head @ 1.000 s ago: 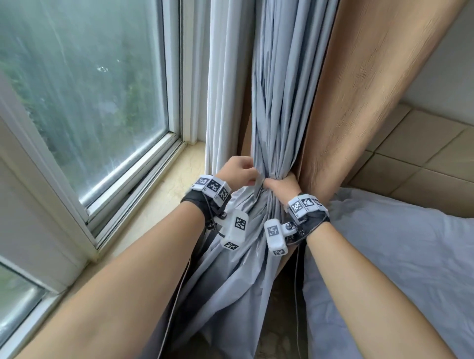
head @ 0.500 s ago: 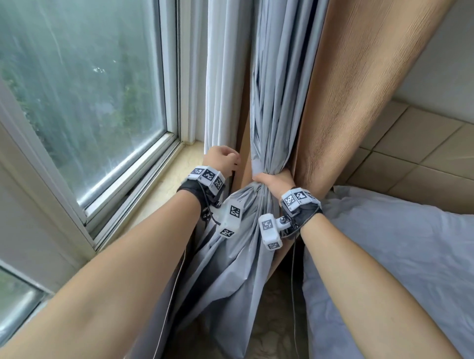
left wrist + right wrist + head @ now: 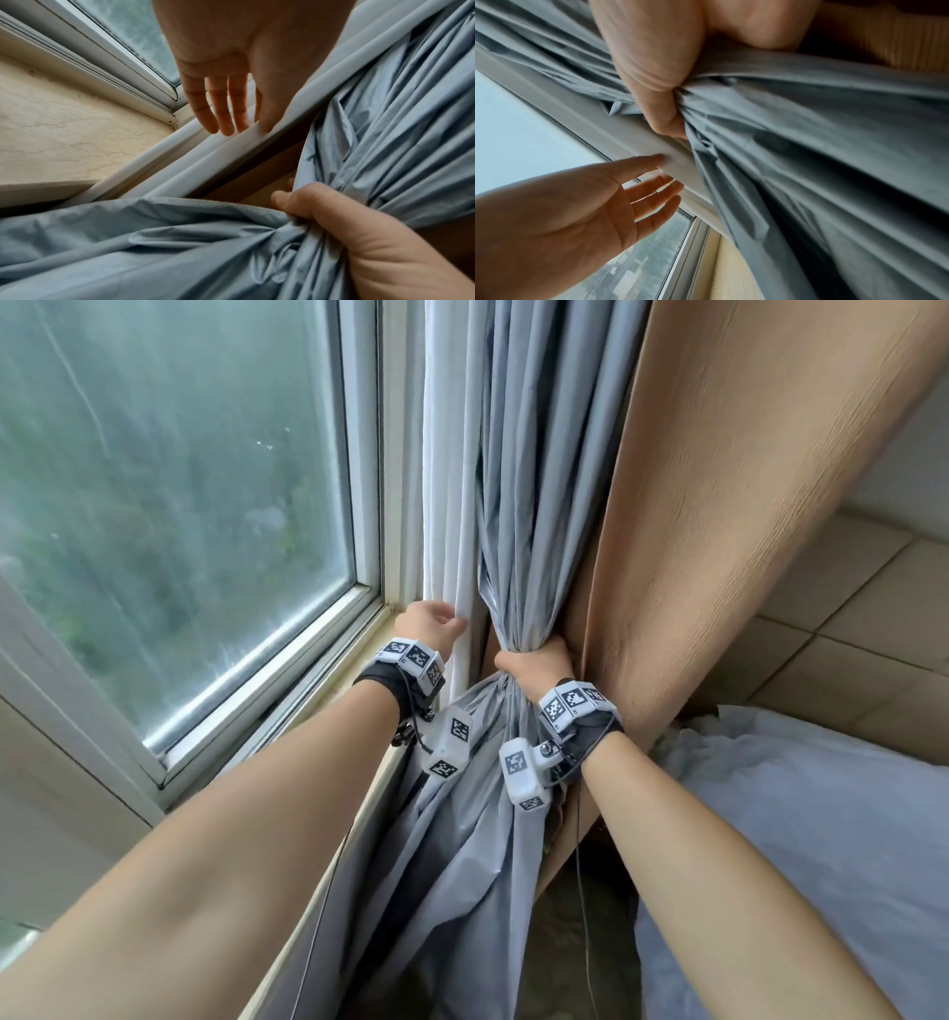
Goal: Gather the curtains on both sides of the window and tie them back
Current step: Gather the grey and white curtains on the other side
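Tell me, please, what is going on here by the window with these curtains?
A person is gathering the curtains beside the window. The right hand grips the grey curtain, bunched into a tight bundle. The left hand, fingers straight, touches the folds of the white curtain next to the window frame. No tie is visible around either curtain, so the tying back is not yet done. A tan curtain hangs to the right.

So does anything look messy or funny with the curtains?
A little. The white curtain next to the window hangs loose, left out of the blue-grey curtain bunched in the right hand; the left hand only touches it with open fingers. No tie shows. Nothing looks torn.
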`<state>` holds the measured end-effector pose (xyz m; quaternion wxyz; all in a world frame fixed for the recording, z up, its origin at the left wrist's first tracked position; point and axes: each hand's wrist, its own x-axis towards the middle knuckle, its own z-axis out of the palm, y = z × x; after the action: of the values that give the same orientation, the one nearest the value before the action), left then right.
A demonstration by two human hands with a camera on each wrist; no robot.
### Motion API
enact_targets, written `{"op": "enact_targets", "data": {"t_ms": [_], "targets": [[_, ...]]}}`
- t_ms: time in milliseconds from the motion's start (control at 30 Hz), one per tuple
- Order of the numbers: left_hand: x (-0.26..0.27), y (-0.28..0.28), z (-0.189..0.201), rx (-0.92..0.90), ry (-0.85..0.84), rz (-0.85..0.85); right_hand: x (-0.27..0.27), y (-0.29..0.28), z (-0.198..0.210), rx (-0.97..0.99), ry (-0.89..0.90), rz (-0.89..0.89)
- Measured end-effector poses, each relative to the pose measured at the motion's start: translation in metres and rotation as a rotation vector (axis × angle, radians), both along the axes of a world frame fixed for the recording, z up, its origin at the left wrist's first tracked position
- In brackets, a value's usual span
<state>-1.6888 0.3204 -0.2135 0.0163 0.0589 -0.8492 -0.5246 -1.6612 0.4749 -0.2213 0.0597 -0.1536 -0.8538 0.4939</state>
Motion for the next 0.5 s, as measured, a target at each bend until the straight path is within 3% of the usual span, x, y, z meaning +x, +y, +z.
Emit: {"op": "enact_targets", "data": {"t_ms": [267,400,500], "targets": [[-0.012,-0.005,-0.010,0.209,0.001,-0.029,-0.035,0.003,-0.006,0.044,0.035,0.072],[0.000,-0.005,-0.005,0.289,-0.049,-0.162,-0.037,-0.007,-0.009,0.020,0.007,0.268],[0.002,-0.006,0.000,0.229,-0.097,-0.233,-0.033,-0.014,-0.008,-0.047,-0.014,0.401]]}}
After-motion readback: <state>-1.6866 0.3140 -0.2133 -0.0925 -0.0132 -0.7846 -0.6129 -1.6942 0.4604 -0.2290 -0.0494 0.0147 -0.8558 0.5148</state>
